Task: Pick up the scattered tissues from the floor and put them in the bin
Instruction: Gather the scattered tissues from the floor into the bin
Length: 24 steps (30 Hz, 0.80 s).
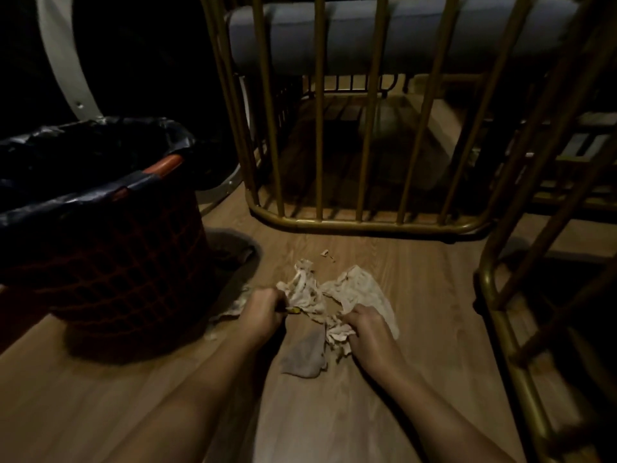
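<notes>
The tissues (337, 295) are a crumpled, off-white heap, creased and torn at the edges, lying on the wooden floor (417, 262) straight in front of you. Your left hand (263, 312) has its fingers curled into the heap's left side, and your right hand (364, 329) has its fingers bunched around the right side; both are gripping paper. A greyer, flatter piece (305, 355) lies between your wrists, two tiny scraps (327, 253) sit just beyond the heap, and a few more shreds (230, 312) lie to the left of your left hand, near the bin.

A gold metal frame (360, 223) with upright bars stands just past the scraps, with a grey cushion (384, 35) above it. A second gold frame (521, 379) runs along your right.

The bin (127, 262), a red lattice basket with a black liner (83, 155), stands to your left, near the heap. Its inside is too dark to tell what it holds.
</notes>
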### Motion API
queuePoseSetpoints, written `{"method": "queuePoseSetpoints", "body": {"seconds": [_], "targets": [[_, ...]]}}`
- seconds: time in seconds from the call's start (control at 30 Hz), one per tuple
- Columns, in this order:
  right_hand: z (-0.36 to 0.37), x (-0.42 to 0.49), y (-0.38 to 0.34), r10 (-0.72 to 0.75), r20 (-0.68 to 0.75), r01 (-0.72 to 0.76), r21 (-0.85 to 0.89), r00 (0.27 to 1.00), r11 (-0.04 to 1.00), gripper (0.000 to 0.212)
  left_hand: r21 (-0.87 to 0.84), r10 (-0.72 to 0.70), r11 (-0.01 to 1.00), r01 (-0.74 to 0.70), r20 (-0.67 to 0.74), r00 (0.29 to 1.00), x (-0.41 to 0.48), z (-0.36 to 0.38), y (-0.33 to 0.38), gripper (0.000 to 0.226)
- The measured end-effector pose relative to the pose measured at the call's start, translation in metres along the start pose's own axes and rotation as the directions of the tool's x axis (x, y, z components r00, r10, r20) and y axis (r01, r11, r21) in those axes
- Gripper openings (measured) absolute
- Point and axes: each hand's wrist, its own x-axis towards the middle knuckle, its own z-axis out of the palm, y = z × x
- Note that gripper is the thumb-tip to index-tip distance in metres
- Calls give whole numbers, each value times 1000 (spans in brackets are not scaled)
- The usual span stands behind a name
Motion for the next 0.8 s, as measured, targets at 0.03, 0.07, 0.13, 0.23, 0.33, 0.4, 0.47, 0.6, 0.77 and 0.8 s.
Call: {"method": "queuePoseSetpoints", "body": {"seconds": [0.03, 0.07, 0.13, 0.23, 0.33, 0.4, 0.47, 0.6, 0.77, 0.8], "targets": [[-4, 1, -5, -9, 4, 9, 28, 1000, 1000, 25, -19, 6, 1000, -6, -11, 1000, -8, -3, -1, 10], [-11, 5, -10, 0, 13, 0, 60, 1000, 998, 22, -52, 5, 999, -6, -30, 1000, -16, -7, -1, 9], [-26, 18, -21, 22, 2, -23, 116, 1000, 993, 21, -138, -10, 990, -10, -141, 990, -30, -17, -6, 5], [-47, 43, -40, 44, -61, -29, 223, 997, 974, 18, -186, -61, 983, -2, -333, 941, -43, -36, -22, 7], [-52, 59, -64, 27, 38, -35, 229, 999, 973, 13, -158, -173, 979, 131, -291, 941, -49, -43, -42, 4], [-40, 52, -78, 22, 171, -55, 190, 985, 980, 10, -100, -265, 963, 251, -167, 950, -51, -39, -51, 5], [-13, 29, -84, 13, 263, -56, 158, 965, 986, 13, -115, -334, 938, 328, -40, 942, -52, -33, -53, 9], [31, -28, -80, -69, 158, 70, -1, 985, 998, 40, -122, -317, 944, 305, -94, 944, -58, -20, -43, 6], [26, -19, -62, -154, 106, 143, 103, 982, 984, 31, -138, -129, 984, 116, -86, 988, -70, -12, -24, 6], [19, -6, -57, -138, 65, 130, 114, 988, 985, 24, -126, -97, 989, 83, -111, 989, -70, -13, -22, 4]]}}
